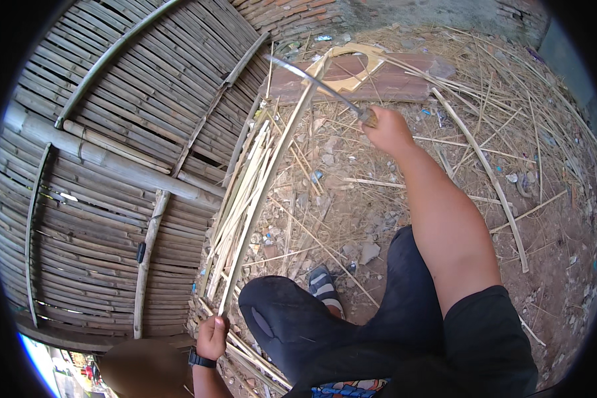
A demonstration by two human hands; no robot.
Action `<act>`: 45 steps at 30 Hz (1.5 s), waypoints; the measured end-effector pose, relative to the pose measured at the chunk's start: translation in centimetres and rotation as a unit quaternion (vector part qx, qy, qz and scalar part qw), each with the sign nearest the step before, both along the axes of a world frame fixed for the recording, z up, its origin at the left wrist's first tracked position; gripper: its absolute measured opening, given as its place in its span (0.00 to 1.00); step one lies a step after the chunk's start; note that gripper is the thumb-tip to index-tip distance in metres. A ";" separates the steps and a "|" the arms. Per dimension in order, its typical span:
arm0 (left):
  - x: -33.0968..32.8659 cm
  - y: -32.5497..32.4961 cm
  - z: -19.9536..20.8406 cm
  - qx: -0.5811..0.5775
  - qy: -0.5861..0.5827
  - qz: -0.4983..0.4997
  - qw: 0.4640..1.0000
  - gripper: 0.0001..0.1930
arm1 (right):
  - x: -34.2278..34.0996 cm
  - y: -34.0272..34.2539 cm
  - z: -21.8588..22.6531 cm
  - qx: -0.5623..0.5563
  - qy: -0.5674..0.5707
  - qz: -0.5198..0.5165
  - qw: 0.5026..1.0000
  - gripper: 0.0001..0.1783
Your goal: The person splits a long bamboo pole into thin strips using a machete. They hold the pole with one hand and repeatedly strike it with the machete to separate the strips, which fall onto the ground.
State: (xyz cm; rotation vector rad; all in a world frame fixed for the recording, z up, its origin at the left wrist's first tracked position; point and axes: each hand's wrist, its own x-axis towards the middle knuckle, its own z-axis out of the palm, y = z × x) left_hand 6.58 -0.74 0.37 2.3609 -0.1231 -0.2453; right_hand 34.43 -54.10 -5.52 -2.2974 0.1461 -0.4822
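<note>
My left hand [211,338], with a dark watch at its wrist, is closed around the near end of a long pale bamboo strip [272,169]. The strip slants up and away to the right, toward the far boards. My right hand [388,131] grips the handle of a long-bladed knife [338,97] at the end of an outstretched arm. Its blade points left and crosses the far part of the strip; whether it touches or cuts in, I cannot tell. Beside the held strip lies a bundle of split bamboo strips [240,199].
A slatted bamboo wall [106,172] with thick poles stands on the left. Beyond the knife lies a brown board [411,78] with a yellowish cut-out piece [341,85]. A curved strip [481,162] and scattered slivers cover the dirt on the right. My sandalled foot [324,285] is below.
</note>
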 end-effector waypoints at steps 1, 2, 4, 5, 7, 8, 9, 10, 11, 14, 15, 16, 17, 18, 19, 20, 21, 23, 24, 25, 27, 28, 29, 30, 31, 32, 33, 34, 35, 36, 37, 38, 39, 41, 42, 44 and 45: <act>-0.9 0.4 0.1 0.023 0.002 0.013 1.000 0.29 | 0.5 -0.7 -0.8 0.055 0.031 -0.055 0.997 0.18; -1.7 0.9 -0.1 0.015 0.005 0.022 1.000 0.29 | 0.7 -0.8 -1.4 0.042 0.021 -0.061 0.997 0.17; -3.0 1.4 -0.8 -0.005 0.010 0.038 0.999 0.29 | 1.1 -0.9 -2.1 0.015 0.000 -0.076 0.997 0.17; -3.9 1.4 -0.8 -0.025 0.018 0.063 0.998 0.29 | 0.4 0.2 -0.7 0.003 -0.006 -0.035 0.999 0.18; -4.3 2.1 -1.4 -0.042 0.022 0.066 0.997 0.30 | -0.9 2.2 1.8 -0.023 -0.017 0.039 0.999 0.19; -4.2 2.3 -1.7 -0.051 0.025 0.065 0.996 0.30 | -1.0 2.9 2.1 -0.055 -0.027 0.078 0.995 0.20; -4.3 2.3 -2.0 -0.059 0.029 0.071 0.995 0.30 | -1.0 3.4 2.2 -0.087 -0.037 0.118 0.989 0.22; -4.2 2.0 -2.1 -0.068 0.031 0.074 0.994 0.30 | -1.0 3.8 2.4 -0.119 -0.048 0.154 0.980 0.23; -3.9 1.7 -2.1 -0.077 0.033 0.077 0.994 0.30 | -1.1 4.0 2.6 -0.128 -0.061 0.156 0.978 0.22; -3.0 1.4 -1.7 -0.053 0.012 0.048 0.997 0.30 | -1.3 4.4 1.7 -0.084 -0.065 0.128 0.986 0.18; -2.6 1.2 -1.7 -0.046 0.015 0.052 0.997 0.30 | -0.8 4.2 0.2 -0.022 -0.046 0.095 0.994 0.16; -2.3 1.1 -1.6 -0.037 0.018 0.060 0.997 0.30 | -0.7 4.3 0.1 0.041 -0.027 0.065 0.997 0.15; -1.9 0.9 -1.5 -0.029 0.021 0.068 0.997 0.31 | -0.6 4.1 0.0 0.082 0.010 0.083 0.993 0.14; -1.2 0.7 -1.4 -0.032 0.027 0.062 0.997 0.30 | -0.4 3.8 -0.2 0.123 0.047 0.099 0.986 0.15; -0.7 0.5 -1.3 -0.034 0.035 0.060 0.997 0.30 | -0.8 4.1 0.3 0.165 0.088 0.119 0.975 0.15; 0.0 0.3 -1.2 -0.036 0.044 0.058 0.997 0.30 | -0.8 4.6 0.8 0.218 0.113 0.166 0.955 0.16; 1.1 0.0 -0.9 -0.078 0.098 0.076 0.989 0.30 | -0.8 5.1 1.3 0.270 0.137 0.212 0.929 0.17; 3.5 -1.7 -0.3 -0.119 0.136 0.069 0.981 0.32 | -1.4 6.7 2.2 0.375 0.175 0.285 0.865 0.19; 5.0 -2.4 -0.2 -0.126 0.134 0.059 0.981 0.34 | -1.6 7.3 2.4 0.430 0.183 0.312 0.828 0.19; 6.6 -2.9 -0.1 -0.143 0.162 0.046 0.975 0.34 | -1.9 7.7 2.6 0.481 0.190 0.335 0.788 0.19; 10.1 -4.6 0.4 -0.167 0.197 0.004 0.966 0.32 | -2.5 7.9 3.3 0.507 0.156 0.345 0.774 0.20; 11.7 -5.6 1.0 -0.153 0.226 0.004 0.962 0.33 | -2.6 7.8 3.5 0.521 0.139 0.350 0.766 0.20; 13.2 -6.1 1.2 -0.149 0.235 -0.023 0.960 0.34 | -2.6 7.7 3.5 0.529 0.143 0.347 0.761 0.19; 14.6 -6.6 1.3 -0.144 0.244 -0.050 0.958 0.35 | -2.5 7.6 3.5 0.538 0.147 0.345 0.755 0.19; 16.0 -7.4 1.6 -0.139 0.267 -0.073 0.951 0.35 | -2.4 7.4 3.3 0.546 0.152 0.341 0.750 0.18; 17.1 -7.8 1.8 -0.135 0.290 -0.094 0.943 0.36 | -2.3 7.5 3.3 0.572 0.133 0.346 0.732 0.17; 18.3 -7.7 1.3 -0.122 0.302 -0.108 0.939 0.37 | -2.2 7.6 3.3 0.597 0.114 0.351 0.713 0.16; 19.5 -8.5 1.2 -0.103 0.309 -0.129 0.937 0.37 | -2.0 7.4 3.2 0.619 0.094 0.350 0.696 0.16; 20.2 -8.9 1.3 -0.097 0.302 -0.134 0.939 0.37 | -1.8 7.3 3.2 0.638 0.091 0.351 0.680 0.13; 20.7 -9.1 1.4 -0.091 0.294 -0.139 0.941 0.37 | -1.4 7.3 3.1 0.647 0.085 0.329 0.682 0.12; 21.6 -9.9 1.7 -0.097 0.314 -0.129 0.935 0.34 | -0.9 6.9 2.8 0.654 0.079 0.302 0.690 0.10; 22.2 -10.4 1.9 -0.025 0.203 -0.152 0.967 0.32 | -0.6 7.1 2.7 0.661 0.072 0.278 0.694 0.09; 22.6 -10.8 2.0 0.049 0.087 -0.170 0.980 0.31 | -0.3 7.5 2.7 0.662 0.050 0.243 0.707 0.09; 23.5 -11.8 2.7 0.173 -0.150 -0.177 0.957 0.27 | 0.7 7.2 2.2 0.673 0.035 0.195 0.712 0.09; 23.8 -12.3 3.7 0.221 -0.269 -0.164 0.923 0.24 | 1.2 7.0 1.9 0.678 0.028 0.171 0.714 0.09; 23.8 -14.7 6.2 0.027 -0.280 -0.095 0.955 0.23 | 1.7 6.3 1.2 0.658 0.011 0.121 0.743 0.11; 23.6 -14.8 7.1 -0.108 -0.250 -0.090 0.958 0.23 | 2.2 5.8 0.6 0.658 0.015 0.109 0.745 0.11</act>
